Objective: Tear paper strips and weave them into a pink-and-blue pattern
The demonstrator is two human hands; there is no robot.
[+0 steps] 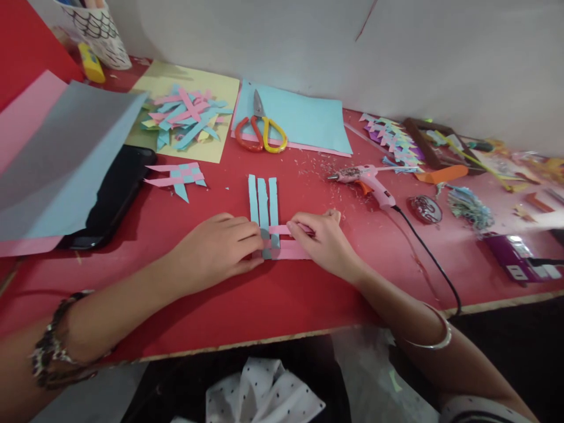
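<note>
Three light-blue paper strips [263, 202] lie upright side by side on the red table, crossed near their lower ends by pink strips. My left hand [222, 247] presses its closed fingers on the left edge of this small weave, covering part of it. On the other side, my right hand [324, 241] pinches a pink paper strip [277, 230] that runs across the blue ones. A lower pink strip [293, 250] sticks out to the right beneath that hand. To the left rests a small woven pink-and-blue piece [185, 174] with loose pointed ends.
Cut strips [189, 114] are heaped on a yellow sheet [215, 150]. Scissors [262, 129] lie on blue paper [308, 111]. A pink glue gun [365, 179] trails its cord [427, 252] on the right. A black phone-like object [127, 188] lies under sheets at left.
</note>
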